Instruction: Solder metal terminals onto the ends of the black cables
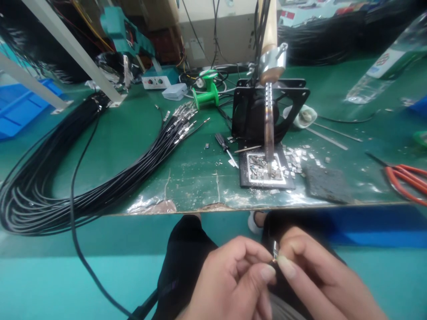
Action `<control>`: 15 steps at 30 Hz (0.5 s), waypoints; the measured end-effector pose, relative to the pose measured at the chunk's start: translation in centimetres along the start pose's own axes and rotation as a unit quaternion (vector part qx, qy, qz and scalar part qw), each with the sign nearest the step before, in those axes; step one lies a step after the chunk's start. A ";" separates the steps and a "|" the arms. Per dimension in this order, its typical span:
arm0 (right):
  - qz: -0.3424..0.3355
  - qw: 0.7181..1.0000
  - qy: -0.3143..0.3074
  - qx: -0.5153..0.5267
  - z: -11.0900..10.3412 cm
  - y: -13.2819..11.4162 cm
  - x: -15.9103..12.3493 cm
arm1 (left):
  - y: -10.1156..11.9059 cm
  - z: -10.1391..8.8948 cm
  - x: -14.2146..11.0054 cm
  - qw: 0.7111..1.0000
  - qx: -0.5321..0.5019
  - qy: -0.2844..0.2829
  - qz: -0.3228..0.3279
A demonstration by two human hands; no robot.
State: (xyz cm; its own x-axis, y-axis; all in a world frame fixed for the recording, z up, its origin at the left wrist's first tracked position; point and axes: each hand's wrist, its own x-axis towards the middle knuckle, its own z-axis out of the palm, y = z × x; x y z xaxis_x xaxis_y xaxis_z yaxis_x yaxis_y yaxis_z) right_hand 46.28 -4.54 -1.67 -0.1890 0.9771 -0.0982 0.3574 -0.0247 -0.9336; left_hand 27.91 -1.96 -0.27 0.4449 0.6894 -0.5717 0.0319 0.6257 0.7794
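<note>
Left hand (230, 278) & right hand (313, 271) fingertips pinched together on small metal terminal (275, 251), below bench edge (267, 207)

My two hands sit low in the view, below the tabletop's near edge, in front of my lap. My left hand (230, 275) is curled, thumb and forefinger pinched together with the tips pointing right. My right hand (316, 275) comes in from the lower right, fingers bent, its thumb and forefinger tip meeting those of the left. The fingertips of both hands touch at the middle. My wrists run off the bottom edge of the view.
</note>
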 end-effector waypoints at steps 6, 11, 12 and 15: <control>0.058 0.997 -0.001 0.044 -0.7 0.1 0.1 | 0.8 0.1 -0.3 1.000 0.015 0.007 -0.005; -0.024 0.998 0.064 -0.007 -1.7 -0.8 0.7 | 1.3 0.1 -0.5 1.000 0.005 -0.001 -0.004; -0.045 0.996 0.076 -0.024 -1.7 -0.9 0.7 | 1.3 0.0 -0.5 1.000 0.005 0.000 -0.009; -0.111 0.983 0.110 -0.092 -1.8 -1.1 0.8 | 1.0 -0.2 -0.6 1.000 0.006 -0.010 -0.020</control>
State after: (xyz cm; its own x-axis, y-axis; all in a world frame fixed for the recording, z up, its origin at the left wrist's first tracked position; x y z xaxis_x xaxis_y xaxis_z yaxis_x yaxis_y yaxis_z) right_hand 47.36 -3.39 -0.14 -0.0863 0.9766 0.1970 0.4928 0.2137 -0.8435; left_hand 27.47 -1.68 0.77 0.4600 0.6565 -0.5978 0.0616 0.6481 0.7591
